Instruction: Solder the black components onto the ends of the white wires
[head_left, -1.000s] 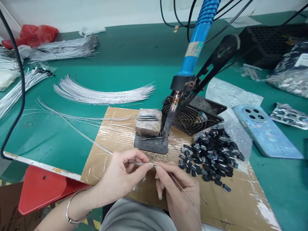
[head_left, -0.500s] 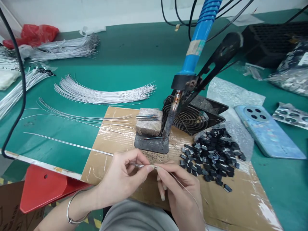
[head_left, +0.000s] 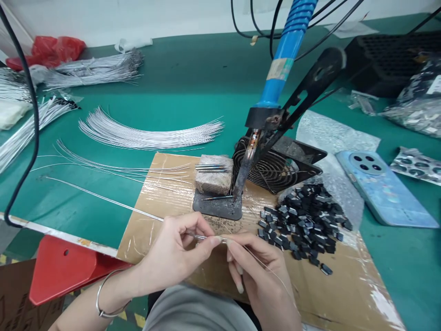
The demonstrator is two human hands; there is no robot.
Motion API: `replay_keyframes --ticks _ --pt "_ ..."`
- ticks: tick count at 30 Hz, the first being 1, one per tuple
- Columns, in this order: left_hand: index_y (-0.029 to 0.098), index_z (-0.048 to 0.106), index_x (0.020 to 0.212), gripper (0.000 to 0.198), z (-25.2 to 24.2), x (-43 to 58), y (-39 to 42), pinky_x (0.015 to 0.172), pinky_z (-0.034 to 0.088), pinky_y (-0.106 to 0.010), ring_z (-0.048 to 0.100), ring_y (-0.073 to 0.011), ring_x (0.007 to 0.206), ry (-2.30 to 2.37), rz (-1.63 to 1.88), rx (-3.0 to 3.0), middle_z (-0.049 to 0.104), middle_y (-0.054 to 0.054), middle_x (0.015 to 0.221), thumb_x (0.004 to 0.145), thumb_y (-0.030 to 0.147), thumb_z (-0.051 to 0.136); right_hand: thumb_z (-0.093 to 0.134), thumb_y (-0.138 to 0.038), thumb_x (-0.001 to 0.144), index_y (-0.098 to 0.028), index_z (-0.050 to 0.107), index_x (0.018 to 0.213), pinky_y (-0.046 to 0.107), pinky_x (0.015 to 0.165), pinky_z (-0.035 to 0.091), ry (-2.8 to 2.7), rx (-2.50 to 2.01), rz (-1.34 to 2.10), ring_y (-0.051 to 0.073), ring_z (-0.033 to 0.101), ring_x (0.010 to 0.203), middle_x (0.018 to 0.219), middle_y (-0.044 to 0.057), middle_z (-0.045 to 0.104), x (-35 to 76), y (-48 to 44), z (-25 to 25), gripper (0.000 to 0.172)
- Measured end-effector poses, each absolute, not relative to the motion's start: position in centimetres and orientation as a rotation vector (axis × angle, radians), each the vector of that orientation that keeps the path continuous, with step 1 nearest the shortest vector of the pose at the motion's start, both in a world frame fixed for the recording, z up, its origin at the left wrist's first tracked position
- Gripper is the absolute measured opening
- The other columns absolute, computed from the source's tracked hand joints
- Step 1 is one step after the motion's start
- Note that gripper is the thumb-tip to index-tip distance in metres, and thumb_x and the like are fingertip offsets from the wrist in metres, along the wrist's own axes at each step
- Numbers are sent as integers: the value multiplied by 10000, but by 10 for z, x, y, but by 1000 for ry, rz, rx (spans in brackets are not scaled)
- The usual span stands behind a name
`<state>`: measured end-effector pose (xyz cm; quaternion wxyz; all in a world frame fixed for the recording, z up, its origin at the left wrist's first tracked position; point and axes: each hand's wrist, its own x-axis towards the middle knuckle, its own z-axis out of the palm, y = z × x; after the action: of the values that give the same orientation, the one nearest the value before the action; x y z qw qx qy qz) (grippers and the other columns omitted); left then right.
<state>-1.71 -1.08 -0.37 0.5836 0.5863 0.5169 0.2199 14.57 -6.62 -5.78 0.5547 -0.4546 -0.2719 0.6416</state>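
Note:
My left hand (head_left: 175,255) pinches one thin silver wire (head_left: 103,199) that runs out to the left over the green table. My right hand (head_left: 257,271) pinches a second fine wire (head_left: 272,273) that trails back toward me; the two wire ends meet between my fingertips, just in front of the dark metal plate (head_left: 217,208). Above that plate a blue-handled soldering iron (head_left: 275,87) hangs tip-down in a black holder. Several small black parts (head_left: 303,223) lie in a heap to the right on the cardboard sheet (head_left: 155,202).
A fan of silver wires (head_left: 144,134) lies behind the cardboard, with more bundles (head_left: 93,69) at the far left. A stone block (head_left: 213,177), a black fan grille (head_left: 275,168), a blue phone (head_left: 382,188), bubble wrap (head_left: 334,135) and bagged parts (head_left: 413,110) sit nearby. A red bracket (head_left: 65,269) sticks out below the table edge.
The long wire in my left hand has swung across the table. My right hand's fingers have shifted slightly at the joint; both hands stay in place.

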Motion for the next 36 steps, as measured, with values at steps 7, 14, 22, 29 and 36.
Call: replay_keyframes --ticks 7,14,22,29,36 --pt "164 607 771 220 -10 -16 -15 462 194 -250 277 -92 514 1249 573 1358 475 41 608 900 341 633 770 -332 863 -232 823 854 158 373 342 -520 -1054 1502 35 478 388 614 -29 586 136 -67 -53 114" --pt "167 584 737 221 -13 -10 -19 439 185 -228 263 -76 490 1258 687 1383 449 62 576 916 289 626 799 -351 823 -230 815 785 135 353 312 -427 -1026 1451 24 437 363 560 -35 570 127 -63 -51 128" --pt "162 600 755 198 -17 -8 -23 480 310 -234 434 -98 519 1278 742 1313 595 -3 634 894 295 642 773 -328 864 -234 814 841 136 372 321 -432 -1017 1459 28 460 394 594 -29 590 126 -67 -56 105" --pt "159 599 747 199 -15 -7 -23 493 335 -225 459 -97 529 1280 743 1292 600 0 628 889 289 649 758 -356 877 -219 795 820 153 356 312 -445 -985 1476 51 465 384 558 -26 570 126 -66 -57 153" --pt "159 595 724 196 -17 -5 -25 502 356 -226 480 -105 543 1294 788 1261 588 0 631 862 281 661 782 -351 858 -206 772 744 128 361 316 -398 -1011 1443 28 451 378 545 -33 565 122 -66 -57 185"
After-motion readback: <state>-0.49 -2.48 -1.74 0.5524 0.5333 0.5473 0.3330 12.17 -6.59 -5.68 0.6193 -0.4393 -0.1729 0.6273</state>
